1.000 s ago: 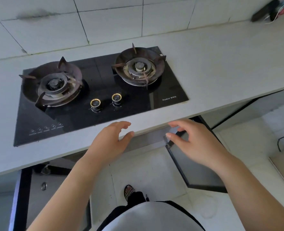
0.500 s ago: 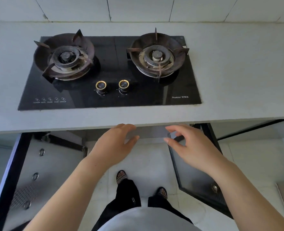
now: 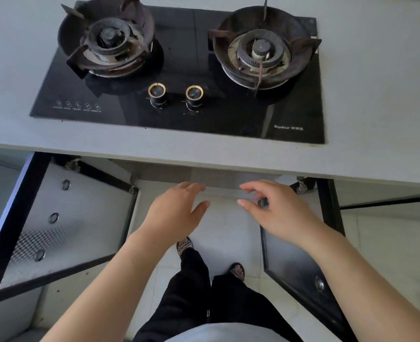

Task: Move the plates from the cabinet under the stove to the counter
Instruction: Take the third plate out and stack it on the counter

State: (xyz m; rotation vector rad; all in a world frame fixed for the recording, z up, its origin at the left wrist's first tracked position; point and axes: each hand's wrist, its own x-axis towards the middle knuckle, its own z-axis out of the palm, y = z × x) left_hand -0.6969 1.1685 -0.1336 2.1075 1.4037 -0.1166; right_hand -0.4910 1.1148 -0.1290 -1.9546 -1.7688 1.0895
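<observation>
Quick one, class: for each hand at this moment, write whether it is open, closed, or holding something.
Left hand: open, fingers relaxed, holding nothing.
Right hand: open, fingers loosely spread, holding nothing.

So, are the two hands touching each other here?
Apart. The head view shows a plain gap between the left hand and the right hand.

Standing at the stove (image 3: 179,114), with the cabinet doors open below the counter (image 3: 376,107).

The stove sits in the counter before me, with the left burner (image 3: 107,38) and right burner (image 3: 260,48) behind the two knobs (image 3: 156,91), which lie between them near the front. Under the counter edge the left door (image 3: 56,230) stands open at my left and the right door (image 3: 302,267) at my right. My left hand (image 3: 177,213) and right hand (image 3: 278,213) hang apart between the doors, above my feet (image 3: 184,244) on the floor (image 3: 228,230).
</observation>
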